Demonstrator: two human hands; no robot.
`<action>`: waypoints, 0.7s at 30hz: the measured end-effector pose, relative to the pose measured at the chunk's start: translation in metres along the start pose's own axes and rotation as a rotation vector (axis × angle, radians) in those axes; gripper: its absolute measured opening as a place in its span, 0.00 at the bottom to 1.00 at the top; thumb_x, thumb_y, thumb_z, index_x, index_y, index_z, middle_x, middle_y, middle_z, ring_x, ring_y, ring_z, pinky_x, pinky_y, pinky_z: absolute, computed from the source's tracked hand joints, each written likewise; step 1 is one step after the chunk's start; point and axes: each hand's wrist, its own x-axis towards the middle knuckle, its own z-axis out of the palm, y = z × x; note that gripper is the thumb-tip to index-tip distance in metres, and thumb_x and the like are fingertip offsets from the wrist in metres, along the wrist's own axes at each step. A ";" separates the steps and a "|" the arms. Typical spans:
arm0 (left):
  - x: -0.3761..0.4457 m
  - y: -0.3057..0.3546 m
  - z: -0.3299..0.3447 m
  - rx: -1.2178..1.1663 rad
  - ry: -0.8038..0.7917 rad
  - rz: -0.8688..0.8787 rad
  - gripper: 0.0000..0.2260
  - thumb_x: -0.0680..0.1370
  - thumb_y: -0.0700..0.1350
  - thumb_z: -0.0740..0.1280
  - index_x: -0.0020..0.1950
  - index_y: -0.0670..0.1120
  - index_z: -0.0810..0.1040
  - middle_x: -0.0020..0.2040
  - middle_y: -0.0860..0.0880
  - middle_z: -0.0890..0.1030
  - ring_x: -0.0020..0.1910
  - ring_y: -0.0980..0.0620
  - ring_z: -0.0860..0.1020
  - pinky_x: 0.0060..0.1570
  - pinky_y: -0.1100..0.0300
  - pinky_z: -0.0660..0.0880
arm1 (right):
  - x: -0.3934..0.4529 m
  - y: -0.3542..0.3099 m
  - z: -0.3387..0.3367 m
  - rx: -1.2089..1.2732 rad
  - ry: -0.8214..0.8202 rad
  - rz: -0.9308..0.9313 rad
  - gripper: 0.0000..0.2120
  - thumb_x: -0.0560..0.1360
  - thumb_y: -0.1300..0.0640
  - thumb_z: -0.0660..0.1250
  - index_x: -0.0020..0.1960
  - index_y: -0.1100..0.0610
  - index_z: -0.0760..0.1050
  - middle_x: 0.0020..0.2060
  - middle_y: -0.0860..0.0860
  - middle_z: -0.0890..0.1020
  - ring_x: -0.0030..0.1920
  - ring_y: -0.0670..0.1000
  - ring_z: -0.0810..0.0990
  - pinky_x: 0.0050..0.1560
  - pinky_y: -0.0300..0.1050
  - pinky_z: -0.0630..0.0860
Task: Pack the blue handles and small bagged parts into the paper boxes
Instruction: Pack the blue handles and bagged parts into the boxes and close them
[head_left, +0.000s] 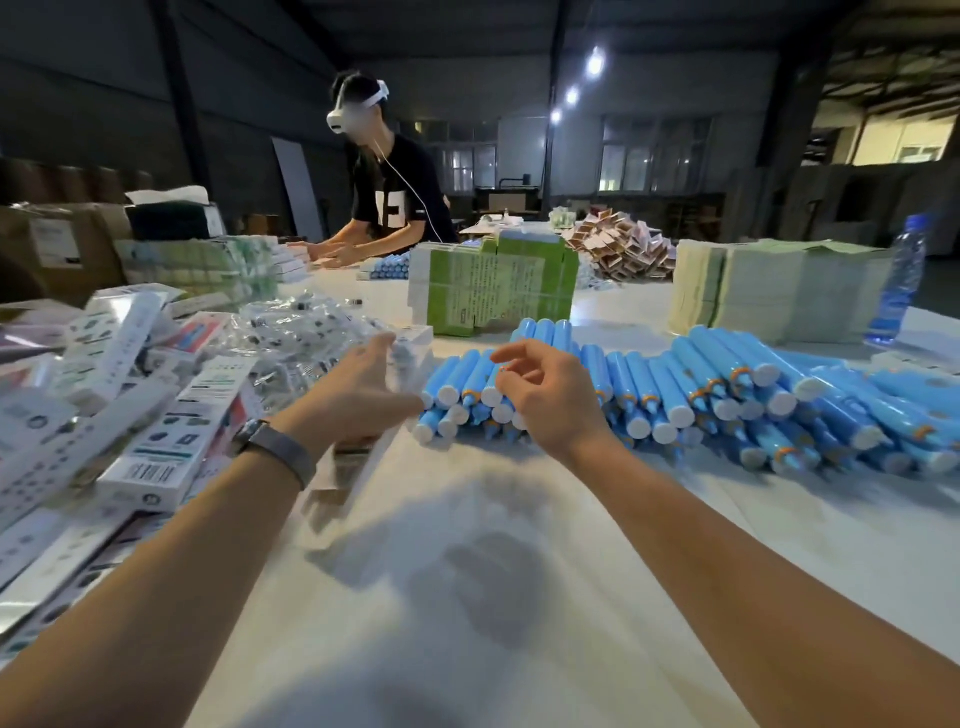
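Both hands bare, fingers loosely spread: left hand (363, 387) by the bagged parts (306, 332), right hand (545, 395) over the blue handles (675, 384) mid-worktop; these look light, rigid, smooth, best pinched mid-barrel

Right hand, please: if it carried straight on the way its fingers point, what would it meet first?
Most likely the stack of blue handles: the right hand hovers just above their white end caps, fingers loosely curled and empty. Depth is hard to judge.

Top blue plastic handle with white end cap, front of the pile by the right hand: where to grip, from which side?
Pinch the blue plastic handle by its white-capped end, coming from above and the near side. The caps face the person and it lies on top, so it should lift free; neighbours crowd its flanks.
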 end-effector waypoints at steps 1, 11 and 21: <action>-0.001 0.008 -0.001 -0.186 0.026 0.041 0.43 0.71 0.45 0.74 0.79 0.55 0.52 0.65 0.47 0.72 0.54 0.49 0.76 0.46 0.56 0.76 | 0.000 0.001 -0.001 0.014 0.006 0.009 0.10 0.74 0.60 0.67 0.46 0.44 0.78 0.36 0.44 0.79 0.39 0.45 0.77 0.44 0.42 0.75; -0.015 0.034 -0.002 -1.355 0.094 -0.251 0.29 0.74 0.43 0.75 0.66 0.57 0.60 0.51 0.38 0.78 0.36 0.47 0.84 0.35 0.52 0.81 | -0.007 -0.006 -0.011 0.333 -0.433 -0.022 0.28 0.75 0.70 0.57 0.65 0.44 0.75 0.60 0.50 0.77 0.45 0.48 0.79 0.48 0.37 0.75; -0.026 0.035 0.007 -1.662 -0.178 -0.526 0.12 0.80 0.48 0.66 0.59 0.41 0.76 0.52 0.42 0.79 0.48 0.50 0.78 0.37 0.56 0.81 | -0.002 0.001 -0.023 0.821 -0.572 0.117 0.30 0.65 0.69 0.55 0.64 0.59 0.77 0.61 0.51 0.80 0.56 0.55 0.81 0.52 0.46 0.79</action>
